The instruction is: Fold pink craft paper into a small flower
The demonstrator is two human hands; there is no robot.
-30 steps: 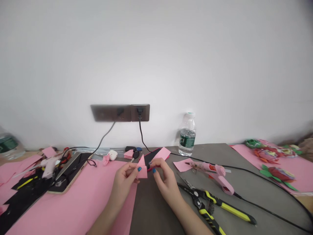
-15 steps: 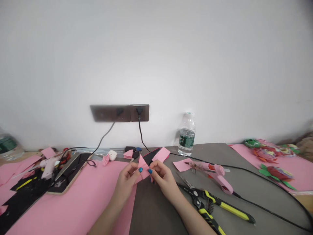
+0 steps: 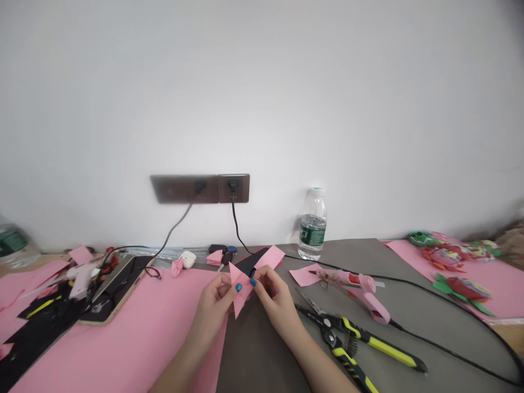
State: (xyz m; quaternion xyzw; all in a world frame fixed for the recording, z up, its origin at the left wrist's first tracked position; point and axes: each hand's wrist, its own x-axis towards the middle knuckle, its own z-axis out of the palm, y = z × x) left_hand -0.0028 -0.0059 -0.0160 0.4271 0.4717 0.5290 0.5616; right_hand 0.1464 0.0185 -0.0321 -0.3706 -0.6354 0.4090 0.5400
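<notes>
Between my two hands is a small folded piece of pink paper (image 3: 241, 301), its pointed corners sticking up and down. My left hand (image 3: 219, 297) pinches it from the left with thumb and fingers. From the right, my right hand (image 3: 270, 295) grips its edge, fingertips close to the left thumb. The fingers behind the paper are partly hidden. Just beyond the hands, a pink paper strip (image 3: 270, 256) lies on a dark flat object with a pink edge. A large pink sheet (image 3: 164, 327) spreads under and left of my left forearm.
A pink glue gun (image 3: 368, 300) with a black cord lies right of my hands, near yellow-handled cutters (image 3: 352, 338). A water bottle (image 3: 313, 229) stands by the wall. Left is a phone (image 3: 117, 289); far right, paper flowers (image 3: 462, 289) on a pink sheet (image 3: 507, 289).
The folded paper has been turned in my fingers; a point now hangs down below the thumbs. Both hands have stayed in nearly the same place.
</notes>
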